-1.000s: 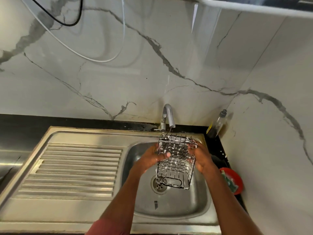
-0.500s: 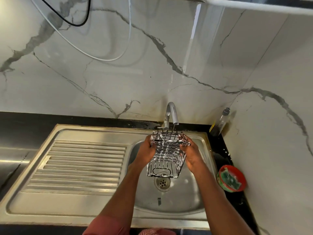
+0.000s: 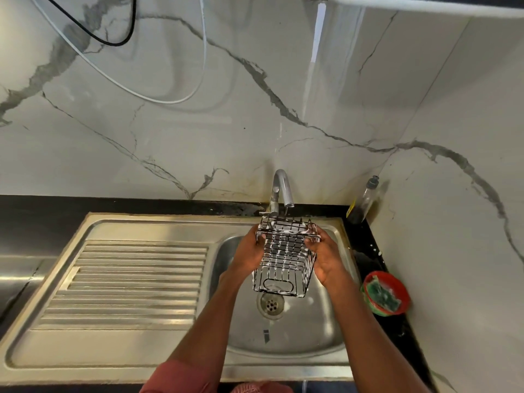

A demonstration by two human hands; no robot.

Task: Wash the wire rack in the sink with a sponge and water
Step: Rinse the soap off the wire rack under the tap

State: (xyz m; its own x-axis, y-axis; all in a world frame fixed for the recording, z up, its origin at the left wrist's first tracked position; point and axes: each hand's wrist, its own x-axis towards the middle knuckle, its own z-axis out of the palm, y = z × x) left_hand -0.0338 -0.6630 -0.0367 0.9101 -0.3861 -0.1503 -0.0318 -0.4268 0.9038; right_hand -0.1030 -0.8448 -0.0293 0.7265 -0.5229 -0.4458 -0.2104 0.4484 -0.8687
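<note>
The left hand [image 3: 249, 252] curls its fingers round the left upper edge of the wire rack [image 3: 285, 259], and the right hand [image 3: 326, 258] grips the right side the same way, so the rack hangs between them, tilted with its open top toward the far wall, over the basin of the sink [image 3: 312, 330] and just below the spout of the tap [image 3: 283, 188]. White suds cling to the black wires, so it will likely be slippery; a hold on the thicker rim wire, as both hands have now, looks surer than one on the thin bars. It seems light and stiff, a cage that keeps its shape, though the thin wires may bend if squeezed hard. The drain [image 3: 270, 303] lies directly beneath. To the right, on the dark bench, a red bowl [image 3: 402, 290] holds a green sponge [image 3: 384, 296], well apart from the hands. A clear bottle [image 3: 364, 199] stands in the far right corner with a yellow label too small to read. No other writing shows.
</note>
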